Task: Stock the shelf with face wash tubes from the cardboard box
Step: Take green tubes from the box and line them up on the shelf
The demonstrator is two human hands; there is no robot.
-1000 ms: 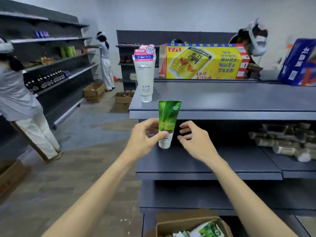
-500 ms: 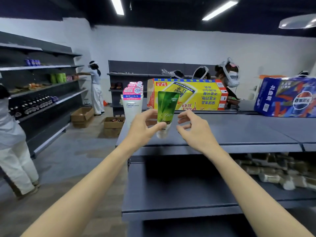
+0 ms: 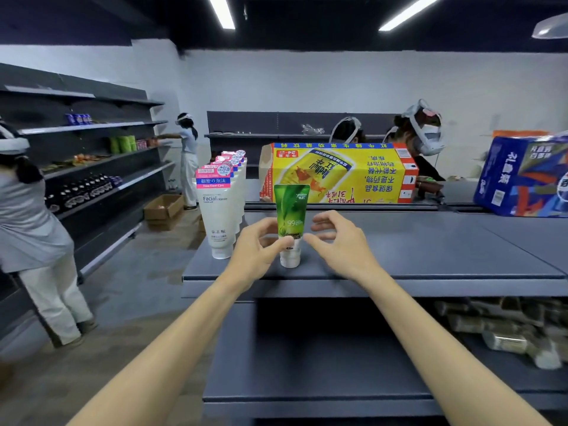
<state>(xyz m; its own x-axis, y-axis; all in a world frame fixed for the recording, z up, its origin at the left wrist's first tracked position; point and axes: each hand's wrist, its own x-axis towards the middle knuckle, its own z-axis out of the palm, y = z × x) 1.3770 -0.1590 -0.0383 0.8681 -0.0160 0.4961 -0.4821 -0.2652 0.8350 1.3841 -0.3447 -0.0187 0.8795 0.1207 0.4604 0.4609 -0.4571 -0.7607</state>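
Green plastic face wash tube (image 3: 291, 216) standing upright, white cap down, on dark grey metal top shelf (image 3: 430, 253) near its front edge. Left hand (image 3: 258, 250) pinching tube's lower part between thumb and fingers. Right hand (image 3: 341, 241) just beside tube on its right, fingers loosely curled and spread, not touching, holding nothing. Row of white face wash tubes with pink-and-blue labels (image 3: 219, 207) upright just left of green tube, apart from it. Yellow cardboard drinks carton (image 3: 338, 173) behind, lettering upside down. Blue printed carton (image 3: 522, 176) at far right.
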